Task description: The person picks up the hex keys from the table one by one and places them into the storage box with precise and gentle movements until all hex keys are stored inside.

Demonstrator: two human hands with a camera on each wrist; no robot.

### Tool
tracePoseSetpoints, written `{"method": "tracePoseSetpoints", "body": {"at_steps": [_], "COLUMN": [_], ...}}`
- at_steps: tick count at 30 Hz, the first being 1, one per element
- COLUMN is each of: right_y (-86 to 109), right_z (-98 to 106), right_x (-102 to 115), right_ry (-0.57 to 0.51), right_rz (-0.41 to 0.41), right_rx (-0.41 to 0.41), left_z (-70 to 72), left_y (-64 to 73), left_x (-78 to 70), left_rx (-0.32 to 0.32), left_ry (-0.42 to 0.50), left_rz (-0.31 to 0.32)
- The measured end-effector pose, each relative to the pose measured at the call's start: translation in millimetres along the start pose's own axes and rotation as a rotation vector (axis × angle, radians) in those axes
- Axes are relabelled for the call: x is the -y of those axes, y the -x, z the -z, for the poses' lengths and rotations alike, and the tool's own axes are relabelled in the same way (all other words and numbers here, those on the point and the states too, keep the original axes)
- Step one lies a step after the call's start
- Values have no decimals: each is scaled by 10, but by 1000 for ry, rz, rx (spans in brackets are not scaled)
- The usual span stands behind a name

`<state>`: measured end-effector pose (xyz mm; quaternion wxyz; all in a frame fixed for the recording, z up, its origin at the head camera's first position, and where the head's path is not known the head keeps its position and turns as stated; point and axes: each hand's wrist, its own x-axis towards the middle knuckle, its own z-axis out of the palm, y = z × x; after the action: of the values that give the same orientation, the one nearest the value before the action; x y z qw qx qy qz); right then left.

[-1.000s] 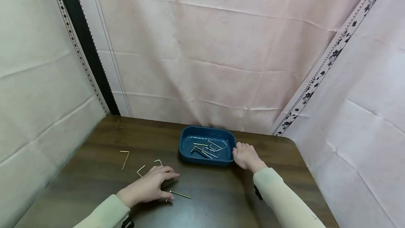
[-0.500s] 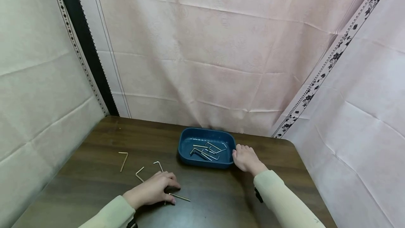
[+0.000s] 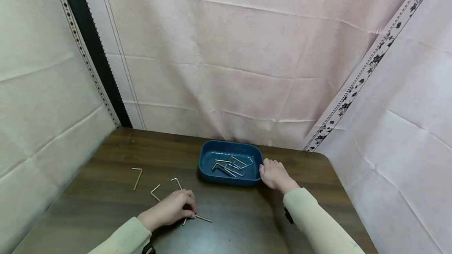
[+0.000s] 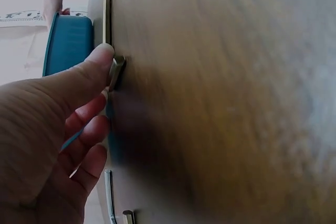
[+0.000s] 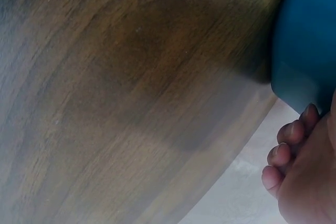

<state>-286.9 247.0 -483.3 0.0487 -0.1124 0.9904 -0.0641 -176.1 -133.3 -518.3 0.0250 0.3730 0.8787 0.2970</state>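
My left hand pinches an L-shaped hex key near its bend, low over the wooden table. In the left wrist view, the thumb of this hand lies on the hex key, whose long arm points toward the tray; the index fingertip is partly hidden. My right hand grips the right end of a blue tray, thumb at the rim. Curled fingertips of the right hand show beside the tray wall in the right wrist view. Several hex keys lie inside the tray.
Three more hex keys lie on the table left of the tray: one far left, one bent key and one just beyond my left hand. Pale cloth hangs behind the table and along both sides.
My left hand has come down slightly and closed thumb and fingers on the hex key, having hovered around it with fingers spread. The right hand stays on the tray.
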Motion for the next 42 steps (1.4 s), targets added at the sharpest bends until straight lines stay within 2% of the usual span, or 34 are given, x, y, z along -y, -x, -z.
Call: {"method": "tracePoseSetpoints", "body": {"at_steps": [5, 10, 15, 20, 25, 30, 33, 36, 39, 42], "right_y": [10, 26, 38, 38, 33, 39, 40, 29, 24, 30], "right_z": [22, 67, 72, 57, 90, 97, 88, 84, 82, 76], "right_x": [13, 19, 11, 6, 3, -6, -7, -2, 6, 5], "right_ry": [6, -6, -25, -38, -38, -24, -24, -26, -36, -41], "right_rz": [5, 6, 10, 14, 16, 18, 17, 28, 30, 25], "right_rx": [9, 15, 21, 21, 15, 29, 34, 26, 21, 31], "left_z": [3, 13, -26, -53, -14, 57, 115, 186, 255, 308], "left_y": [0, -17, -13, -13, -59, -62, -73, -114, -182, -261], "left_x": [-28, -56, -81, -98, -87, -58, -42, -35, -37, -54], "left_rx": [-8, -10, -1, -49, -96, -112, -173, -288, -380, -411], "left_ry": [-18, -88, -128, -33, 64, 95, 67, 44, 68, 115], "left_rz": [-20, -42, -22, 22, 56, 89, 81, 88, 138, 218]}}
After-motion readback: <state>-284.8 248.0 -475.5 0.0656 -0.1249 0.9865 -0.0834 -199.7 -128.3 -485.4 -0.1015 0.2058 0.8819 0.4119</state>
